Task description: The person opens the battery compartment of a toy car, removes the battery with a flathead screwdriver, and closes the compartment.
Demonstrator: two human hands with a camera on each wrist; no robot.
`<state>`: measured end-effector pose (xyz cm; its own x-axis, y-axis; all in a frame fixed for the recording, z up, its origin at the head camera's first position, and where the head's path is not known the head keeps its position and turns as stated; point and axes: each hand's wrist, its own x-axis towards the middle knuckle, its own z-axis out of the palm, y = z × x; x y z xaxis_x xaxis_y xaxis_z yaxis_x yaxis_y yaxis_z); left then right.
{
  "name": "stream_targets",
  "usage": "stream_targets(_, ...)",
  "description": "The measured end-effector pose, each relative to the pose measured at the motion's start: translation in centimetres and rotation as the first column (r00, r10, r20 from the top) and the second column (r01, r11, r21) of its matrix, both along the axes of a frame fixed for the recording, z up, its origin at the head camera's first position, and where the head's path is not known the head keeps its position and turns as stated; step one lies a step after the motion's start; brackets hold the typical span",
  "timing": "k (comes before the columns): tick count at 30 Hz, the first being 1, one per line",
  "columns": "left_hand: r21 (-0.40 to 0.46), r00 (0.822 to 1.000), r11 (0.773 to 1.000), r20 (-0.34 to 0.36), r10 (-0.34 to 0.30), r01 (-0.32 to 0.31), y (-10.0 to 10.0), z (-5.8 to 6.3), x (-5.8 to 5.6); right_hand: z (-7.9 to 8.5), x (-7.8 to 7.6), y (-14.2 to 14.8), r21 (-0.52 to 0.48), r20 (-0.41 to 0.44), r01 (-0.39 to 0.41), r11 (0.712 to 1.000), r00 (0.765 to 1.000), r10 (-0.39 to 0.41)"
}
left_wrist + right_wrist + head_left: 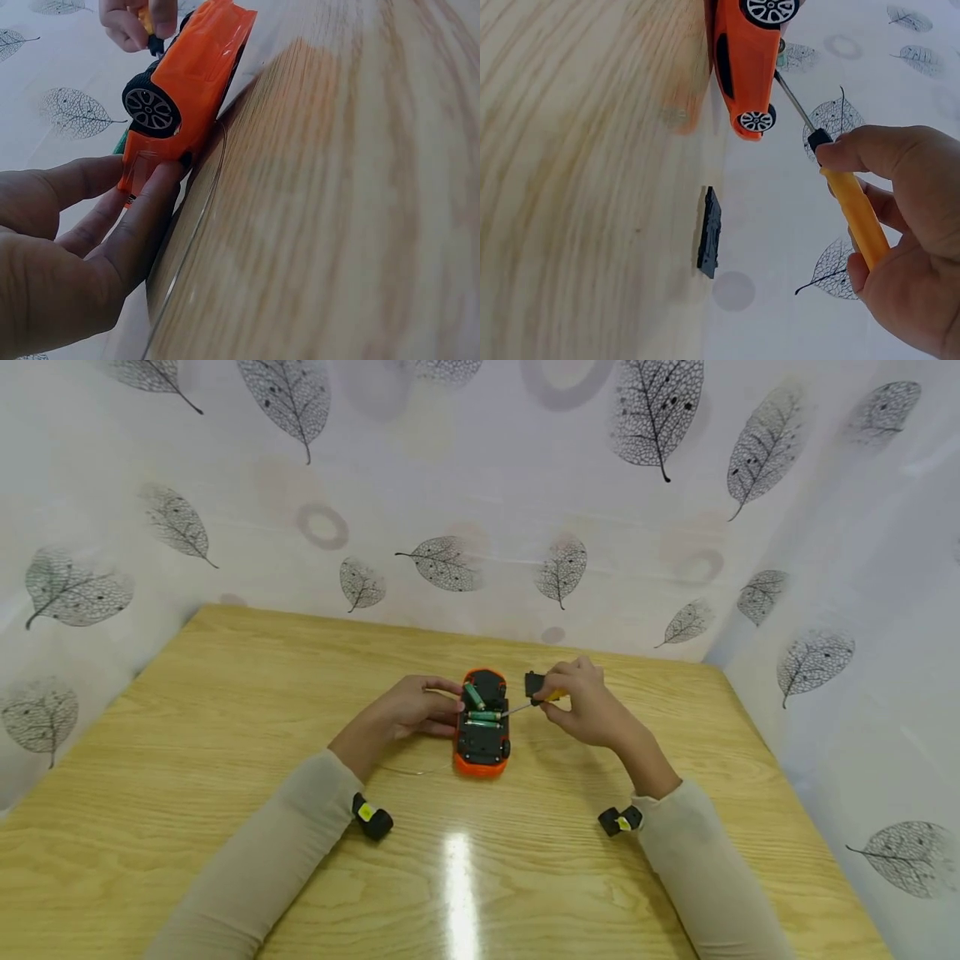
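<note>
An orange toy car [482, 768] lies upside down on the table, its black underside facing up. Three green batteries show in it: one tilted battery [474, 696] lies slantwise towards the far end, and two lie side by side across the middle. My left hand [411, 706] holds the car by its left side, fingertips on the orange body [199, 60]. In my right hand [588, 703] is a screwdriver with a yellow handle [855, 214], gripped between thumb and fingers. Its metal shaft [795, 99] reaches to the right end of a middle battery.
A black battery cover [710, 234] lies on the wooden table [247, 693], right of the car and partly behind my right hand in the head view. A thin wire [180, 270] runs along the table by my left hand. A leaf-patterned curtain [465, 468] surrounds the table.
</note>
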<state>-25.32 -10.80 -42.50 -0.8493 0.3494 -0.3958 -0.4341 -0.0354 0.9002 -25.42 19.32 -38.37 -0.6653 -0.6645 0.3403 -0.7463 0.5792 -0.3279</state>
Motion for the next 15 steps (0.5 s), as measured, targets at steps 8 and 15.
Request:
stream_targets(8,-0.01,1.0,1.0,0.002,0.007,-0.007,0.1,0.1,-0.1,-0.8,-0.6,0.7,-0.055,0.085,-0.013,0.998,0.996,0.018)
stream_targets(15,-0.008,1.0,1.0,-0.002,0.007,-0.007,0.0,-0.1,-0.1,-1.4,-1.0,1.1,-0.058,0.129,-0.04,0.998,0.991,0.047)
